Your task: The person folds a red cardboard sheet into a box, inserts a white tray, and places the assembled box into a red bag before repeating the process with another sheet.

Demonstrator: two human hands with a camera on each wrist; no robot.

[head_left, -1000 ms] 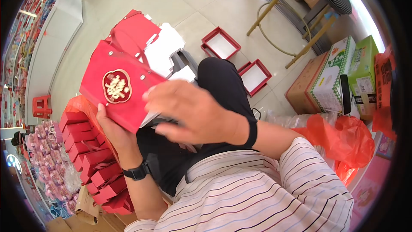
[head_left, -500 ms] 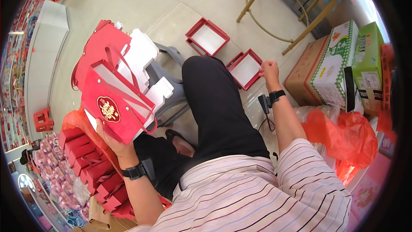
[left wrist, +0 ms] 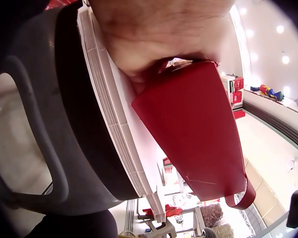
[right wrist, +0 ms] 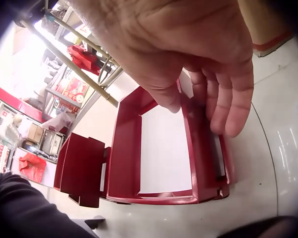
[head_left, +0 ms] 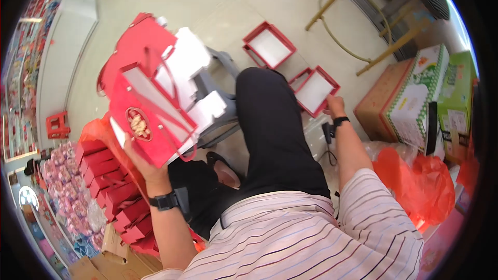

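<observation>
My left hand [head_left: 148, 168] holds a red gift bag [head_left: 153, 148] with a gold emblem and ribbon handles, gripping its lower side. In the left wrist view the bag's smooth red side [left wrist: 193, 129] hangs below the palm, next to a stack of white card pieces [left wrist: 119, 119]. At the right, my right hand [head_left: 336, 106] reaches down to a shallow red box with a white bottom [head_left: 314, 92] on the floor. The right wrist view has the thumb inside its rim and the fingers along the outer side, pinching the wall [right wrist: 196, 148].
A second red-rimmed box [head_left: 267, 45] lies farther off on the tiles. Another red bag [head_left: 137, 46] and white card pieces [head_left: 187, 54] sit on a grey stool [head_left: 225, 67]. Several folded red bags [head_left: 114, 197] lie at left; cartons [head_left: 386, 98] and an orange-red plastic bag [head_left: 415, 186] stand right.
My right hand has left the gift bag and gone right and down to the nearer floor box, now pinching its wall. The left hand keeps the bag, whose opening has turned into view.
</observation>
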